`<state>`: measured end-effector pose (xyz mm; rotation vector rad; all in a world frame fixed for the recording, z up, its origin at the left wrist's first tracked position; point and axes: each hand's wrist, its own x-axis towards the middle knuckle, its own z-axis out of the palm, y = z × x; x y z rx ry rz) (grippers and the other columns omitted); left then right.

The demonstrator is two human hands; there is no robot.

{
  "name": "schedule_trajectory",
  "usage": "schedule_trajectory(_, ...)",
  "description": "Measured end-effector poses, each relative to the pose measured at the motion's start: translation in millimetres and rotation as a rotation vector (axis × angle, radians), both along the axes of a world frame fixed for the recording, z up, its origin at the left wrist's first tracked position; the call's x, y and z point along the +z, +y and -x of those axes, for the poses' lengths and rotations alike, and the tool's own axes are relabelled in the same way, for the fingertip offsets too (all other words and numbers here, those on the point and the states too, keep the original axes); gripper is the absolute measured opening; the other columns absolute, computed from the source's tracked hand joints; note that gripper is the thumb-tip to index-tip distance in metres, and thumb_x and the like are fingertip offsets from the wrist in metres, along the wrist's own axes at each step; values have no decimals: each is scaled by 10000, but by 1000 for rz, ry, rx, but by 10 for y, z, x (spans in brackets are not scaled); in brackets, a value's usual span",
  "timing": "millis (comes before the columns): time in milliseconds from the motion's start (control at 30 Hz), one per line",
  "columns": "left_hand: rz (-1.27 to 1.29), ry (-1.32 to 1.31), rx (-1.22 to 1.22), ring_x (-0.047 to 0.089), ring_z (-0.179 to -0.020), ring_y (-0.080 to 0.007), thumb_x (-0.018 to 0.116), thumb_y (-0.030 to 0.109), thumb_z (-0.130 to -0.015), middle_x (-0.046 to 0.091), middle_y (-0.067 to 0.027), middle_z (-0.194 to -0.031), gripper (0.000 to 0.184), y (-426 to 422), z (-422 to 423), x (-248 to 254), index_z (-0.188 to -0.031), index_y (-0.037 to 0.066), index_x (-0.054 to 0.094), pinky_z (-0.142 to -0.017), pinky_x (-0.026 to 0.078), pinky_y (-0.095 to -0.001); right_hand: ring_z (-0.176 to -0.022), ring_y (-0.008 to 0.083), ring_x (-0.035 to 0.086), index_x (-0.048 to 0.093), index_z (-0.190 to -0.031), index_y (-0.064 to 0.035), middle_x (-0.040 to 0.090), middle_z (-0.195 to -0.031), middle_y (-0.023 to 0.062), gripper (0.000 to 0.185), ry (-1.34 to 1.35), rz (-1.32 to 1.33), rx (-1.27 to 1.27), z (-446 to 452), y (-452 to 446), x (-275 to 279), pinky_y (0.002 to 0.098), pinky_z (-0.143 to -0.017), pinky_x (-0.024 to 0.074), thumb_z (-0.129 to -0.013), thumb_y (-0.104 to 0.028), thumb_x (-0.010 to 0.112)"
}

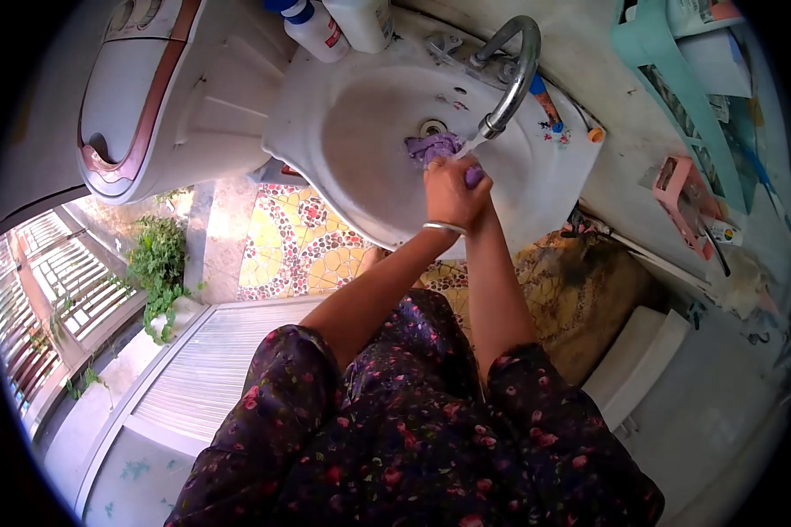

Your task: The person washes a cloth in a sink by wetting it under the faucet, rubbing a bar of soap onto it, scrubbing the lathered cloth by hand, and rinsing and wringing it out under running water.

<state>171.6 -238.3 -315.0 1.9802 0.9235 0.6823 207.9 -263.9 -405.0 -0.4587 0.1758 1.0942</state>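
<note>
A wet purple cloth (pixel 432 147) is bunched between my hands over the white washbasin (pixel 351 114). My left hand (pixel 450 191), with a pale bangle at its wrist, is closed around the cloth. Pressed against it, my right hand (pixel 482 204) is closed too and mostly hidden behind the left; a bit of purple cloth pokes out beside its fingers. One end of the cloth hangs towards the drain (pixel 431 128). Water runs from the curved metal tap (pixel 526 66) onto the cloth and hands.
White bottles (pixel 318 33) stand on the basin's back left corner. A blue-and-orange toothbrush-like item (pixel 546 104) lies right of the tap. Teal (pixel 677 105) and pink (pixel 682 202) holders hang on the right wall. A washing machine (pixel 136 105) stands left.
</note>
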Motion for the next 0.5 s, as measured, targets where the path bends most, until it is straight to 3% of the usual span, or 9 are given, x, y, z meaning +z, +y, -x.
schedule_trajectory(33,-1,1,2,572,-766,-381,662,195,-691,614,-201,-770,192,10,-3,-25,-795,47,598,-687,456,-447,-989,181,559,445,-1206,-94,536,-1110,68,356,12,-210,-30,40,37,-100,345,-813,488,-964,-348,383)
schedule_trajectory(100,242,213,-142,562,-817,-366,692,220,-645,610,-174,-762,204,76,-50,-112,-753,69,608,-794,428,-390,-983,184,562,447,-1206,-93,538,-1109,69,360,38,-627,-82,98,98,-281,350,-803,492,-964,-353,381)
schedule_trajectory(167,301,212,-89,571,-745,-374,682,219,-666,618,-177,-752,207,408,-130,-343,-786,63,617,-742,449,-412,-975,185,561,455,-1207,-98,536,-1108,57,347,2,428,-57,118,-40,267,350,-808,488,-966,-334,374)
schedule_trajectory(200,358,217,-45,580,-672,-381,672,218,-688,626,-179,-743,212,549,-170,-373,-819,57,627,-689,469,-433,-966,173,556,458,-1196,-105,540,-1084,37,345,61,586,-6,147,-49,300,335,-822,471,-965,-342,362)
schedule_trajectory(300,129,215,90,579,-752,-372,667,218,-701,632,-163,-778,191,269,-167,-328,-821,71,646,-729,458,-428,-957,182,544,480,-1176,-95,547,-1021,55,407,-22,473,-64,60,-63,44,334,-809,472,-939,-404,359)
schedule_trajectory(333,44,161,164,577,-781,-368,662,209,-703,634,-156,-790,173,100,-75,-262,-809,73,652,-746,451,-430,-961,182,549,489,-1145,-99,548,-1029,52,378,20,109,79,-81,-222,-282,326,-829,459,-946,-390,354)
schedule_trajectory(367,161,181,-19,569,-823,-363,660,223,-696,633,-152,-802,174,10,24,-111,-785,73,662,-788,436,-434,-964,183,554,499,-1115,-103,550,-1036,50,351,61,-258,215,-155,-323,-533,318,-850,447,-953,-376,348)
schedule_trajectory(400,105,61,-88,574,-803,-361,649,250,-696,629,-161,-796,193,-93,93,-19,-774,75,668,-759,450,-429,-964,183,554,499,-1115,-103,550,-1036,50,351,63,-262,213,-162,-352,-700,318,-850,447,-953,-376,348)
schedule_trajectory(500,209,56,-136,579,-795,-363,647,281,-696,627,-167,-805,225,92,71,-139,-792,78,665,-725,461,-423,-1033,198,548,491,-1178,-99,549,-1111,66,371,-227,-237,196,-213,-476,-949,321,-879,453,-955,-360,351)
